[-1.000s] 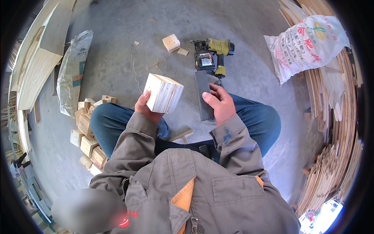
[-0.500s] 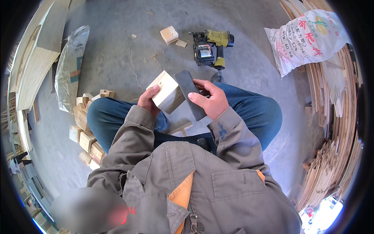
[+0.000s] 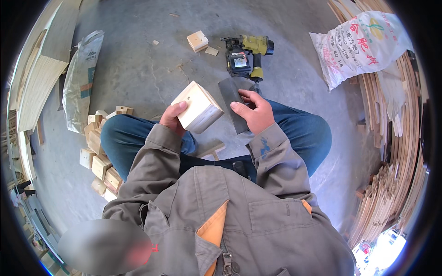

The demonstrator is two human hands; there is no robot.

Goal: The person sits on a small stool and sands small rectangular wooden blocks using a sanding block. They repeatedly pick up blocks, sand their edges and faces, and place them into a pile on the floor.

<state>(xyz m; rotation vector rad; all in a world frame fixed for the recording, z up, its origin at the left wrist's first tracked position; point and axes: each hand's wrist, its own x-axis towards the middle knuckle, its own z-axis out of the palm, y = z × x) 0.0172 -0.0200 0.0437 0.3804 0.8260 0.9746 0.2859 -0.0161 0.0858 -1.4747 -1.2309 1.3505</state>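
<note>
My left hand (image 3: 174, 115) grips a pale wooden block (image 3: 195, 106), with the thumb on its top face near a small dark hole. The block is held tilted above my lap, its layered side turned toward my right. In my right hand (image 3: 256, 111) is a flat, dark grey rectangular block (image 3: 232, 99), held with the thumb on its near face. A gap separates it from the wooden block. My other fingers are partly hidden behind both pieces.
A yellow and black nail gun (image 3: 251, 53) lies on the concrete floor ahead, beside another wooden block (image 3: 197, 41) and a thin offcut (image 3: 212, 51). Several wooden blocks (image 3: 99, 161) are piled left of my knee. A white sack (image 3: 361, 48) and stacked boards (image 3: 391, 152) stand at right.
The dark grey block has moved away from the wooden block, widening the gap between them. The wooden block has turned slightly in my left hand. My whole view has shifted a little.
</note>
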